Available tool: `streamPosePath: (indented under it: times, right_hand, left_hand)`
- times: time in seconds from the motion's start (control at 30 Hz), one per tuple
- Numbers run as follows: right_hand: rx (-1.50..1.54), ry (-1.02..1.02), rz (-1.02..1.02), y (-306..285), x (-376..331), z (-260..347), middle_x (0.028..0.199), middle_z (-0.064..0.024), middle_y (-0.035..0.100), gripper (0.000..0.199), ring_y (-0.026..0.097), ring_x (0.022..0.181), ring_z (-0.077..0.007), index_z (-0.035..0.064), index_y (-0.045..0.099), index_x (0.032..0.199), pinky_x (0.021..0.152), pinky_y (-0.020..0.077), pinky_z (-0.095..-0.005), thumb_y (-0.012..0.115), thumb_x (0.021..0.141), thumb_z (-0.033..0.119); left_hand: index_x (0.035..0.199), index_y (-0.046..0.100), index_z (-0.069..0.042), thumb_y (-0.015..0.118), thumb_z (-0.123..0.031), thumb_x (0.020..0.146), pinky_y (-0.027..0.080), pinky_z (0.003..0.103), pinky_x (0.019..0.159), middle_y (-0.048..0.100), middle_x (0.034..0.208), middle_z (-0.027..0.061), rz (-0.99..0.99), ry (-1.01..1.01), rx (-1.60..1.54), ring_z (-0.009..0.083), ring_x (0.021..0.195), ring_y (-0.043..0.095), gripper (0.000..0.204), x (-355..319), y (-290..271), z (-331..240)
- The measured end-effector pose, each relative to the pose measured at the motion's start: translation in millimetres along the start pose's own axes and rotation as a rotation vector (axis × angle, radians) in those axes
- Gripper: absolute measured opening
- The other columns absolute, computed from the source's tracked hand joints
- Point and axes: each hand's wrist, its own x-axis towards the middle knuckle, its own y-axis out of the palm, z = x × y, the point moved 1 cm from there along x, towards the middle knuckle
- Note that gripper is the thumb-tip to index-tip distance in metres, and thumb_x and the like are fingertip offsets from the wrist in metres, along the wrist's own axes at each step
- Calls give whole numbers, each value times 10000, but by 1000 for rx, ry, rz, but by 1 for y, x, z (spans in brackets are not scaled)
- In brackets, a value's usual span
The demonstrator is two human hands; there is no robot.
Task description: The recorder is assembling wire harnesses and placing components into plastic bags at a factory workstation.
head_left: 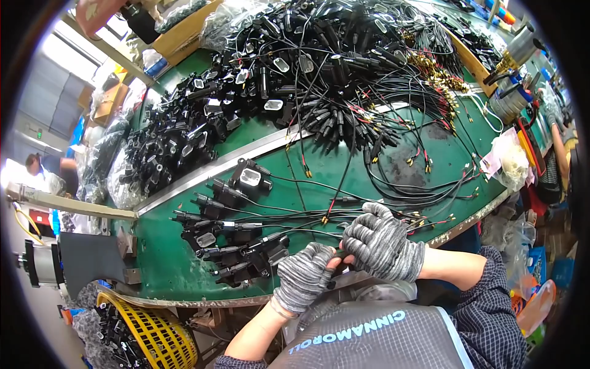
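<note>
Just over the front edge of the green table, my two hands meet, both in grey striped gloves with bare fingertips. My left hand point(306, 275) is closed, thumb and fingers pinched together. Closed as well, my right hand point(382, 245) brings its fingertips against the left ones. A small dark piece shows between the thumbs, mostly hidden by the fingers, and I cannot make out its kind. Beyond the hands, black cables point(295, 216) run across the table. At their left end lie several black plastic housings point(230, 195); bare wire ends with small terminals point(430, 221) lie to the right.
A metal strip point(215, 161) crosses the green table point(166, 246). Behind it rises a big heap of black housings point(258, 80), with bundled cables point(393, 114) at its right. A yellow basket point(144, 326) stands below left. Crumpled plastic point(510, 160) sits at the right edge.
</note>
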Motion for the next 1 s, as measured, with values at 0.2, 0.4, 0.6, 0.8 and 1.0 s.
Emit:
streamPosePath:
  times: [0.2, 0.4, 0.6, 0.8, 1.0]
  right_hand:
    - [-35, -10, -2, 8, -1, -4, 794, -60, 596, 239, 575, 813, -236, 66, 602, 814, 828, 404, -448, 582, 688, 269]
    - [123, 38, 37, 4, 2, -4, 766, -53, 585, 237, 570, 790, -224, 67, 595, 792, 805, 400, -423, 577, 701, 285]
    - [16, -12, -21, 7, 1, -4, 766, -43, 585, 240, 569, 790, -222, 71, 599, 799, 811, 392, -416, 569, 707, 291]
    - [32, -1, -16, 1, 1, -4, 776, -44, 601, 235, 575, 777, -218, 66, 609, 806, 811, 407, -431, 569, 697, 270]
    - [-25, -16, -1, -1, -7, -3, 780, -45, 611, 236, 583, 773, -217, 69, 611, 829, 798, 416, -452, 570, 690, 255]
  left_hand:
    - [851, 608, -91, 580, -266, 797, 454, 332, 516, 577, 762, 73, -44, -126, -210, 241, 599, 578, 185, 4, -2, -3]
    - [863, 609, -94, 572, -286, 801, 451, 337, 515, 574, 756, 71, 40, -18, -2, 238, 590, 573, 205, 0, 1, 2]
    - [883, 610, -104, 559, -289, 810, 447, 333, 504, 571, 753, 71, -55, -95, -191, 235, 587, 570, 206, 3, 2, -3]
    - [912, 610, -104, 563, -304, 807, 453, 331, 513, 579, 763, 72, 35, -9, -47, 240, 601, 577, 231, 3, 1, -1]
    - [905, 605, -76, 618, -293, 772, 459, 320, 533, 589, 781, 73, 65, -55, -166, 243, 629, 586, 254, 7, 0, -7]
